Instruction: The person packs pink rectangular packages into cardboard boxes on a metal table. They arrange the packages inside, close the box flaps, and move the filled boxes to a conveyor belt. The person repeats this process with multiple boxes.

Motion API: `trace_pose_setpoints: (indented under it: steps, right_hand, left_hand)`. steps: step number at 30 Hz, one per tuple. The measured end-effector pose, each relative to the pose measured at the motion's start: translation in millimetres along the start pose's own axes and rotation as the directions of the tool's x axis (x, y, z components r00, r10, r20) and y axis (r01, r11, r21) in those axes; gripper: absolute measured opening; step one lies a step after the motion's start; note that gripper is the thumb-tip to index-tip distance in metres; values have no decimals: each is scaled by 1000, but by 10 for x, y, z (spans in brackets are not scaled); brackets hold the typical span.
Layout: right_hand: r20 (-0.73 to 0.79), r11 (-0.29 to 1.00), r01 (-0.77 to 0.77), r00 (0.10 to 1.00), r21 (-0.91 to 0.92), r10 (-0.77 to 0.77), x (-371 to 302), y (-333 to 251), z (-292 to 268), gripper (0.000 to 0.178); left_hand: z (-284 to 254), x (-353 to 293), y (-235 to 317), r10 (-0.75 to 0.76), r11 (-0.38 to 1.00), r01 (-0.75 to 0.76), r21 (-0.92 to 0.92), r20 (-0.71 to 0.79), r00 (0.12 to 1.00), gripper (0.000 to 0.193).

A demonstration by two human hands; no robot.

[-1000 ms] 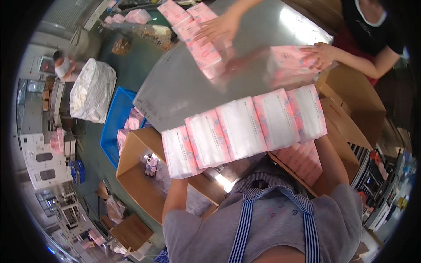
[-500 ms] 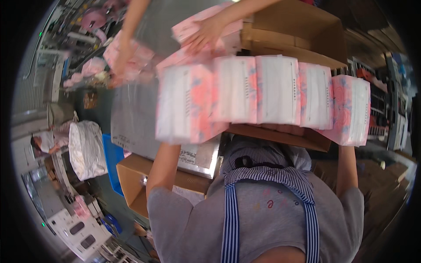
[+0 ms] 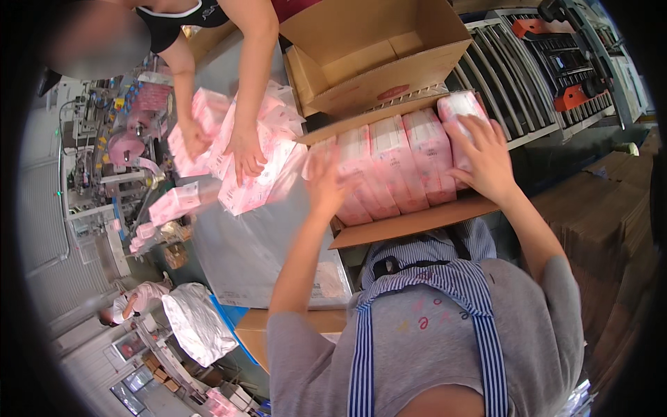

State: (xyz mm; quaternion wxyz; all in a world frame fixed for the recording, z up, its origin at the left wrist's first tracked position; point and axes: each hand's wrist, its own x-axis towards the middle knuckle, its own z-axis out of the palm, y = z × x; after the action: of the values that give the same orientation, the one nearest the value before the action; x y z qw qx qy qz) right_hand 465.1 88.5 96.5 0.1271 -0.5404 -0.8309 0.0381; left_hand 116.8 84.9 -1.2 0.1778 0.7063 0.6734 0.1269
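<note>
A row of several pink-and-white plastic-wrapped tissue packs [image 3: 397,167] stands side by side in an open cardboard box [image 3: 410,224] in front of me. My left hand [image 3: 329,182], a little blurred, is at the left end of the row with its fingers stretched out. At the right end, my right hand [image 3: 485,158] lies with spread fingers against the last pack [image 3: 460,108], which sits slightly higher than the others. Neither hand is closed round a pack.
Across the metal table [image 3: 267,250], a co-worker's hands [image 3: 244,154] rest on a pile of pink packs [image 3: 274,139]. A second open cardboard box [image 3: 379,76] stands beyond mine. A roller conveyor [image 3: 490,76] is at the far right, with flattened cardboard [image 3: 597,215] stacked nearer.
The row of packs, held between both my hands above the box, has gone down into it. My hands have loosened to spread fingers. The view has shifted, showing more of the co-worker.
</note>
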Motion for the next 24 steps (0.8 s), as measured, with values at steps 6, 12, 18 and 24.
trace_pose_setpoints:
  steps: [6,12,18,24]
  right_hand:
    - [453,995,-64,887,-70,89,840,462,1234,60]
    - [395,983,-180,901,-39,181,650,777,2131,46]
    - [-273,985,-175,947,13,172,-101,281,612,42]
    - [196,809,-588,792,-14,578,-423,924,826,44]
  left_hand:
    - [437,620,133,-203,977,186,99,197,959,66]
    - [1131,823,-69,-191,981,184,58,155,969,50]
    - [1104,218,495,86,920,-163,-357,-221,971,49]
    - [1296,716,484,54,995,-56,84,23,998,53]
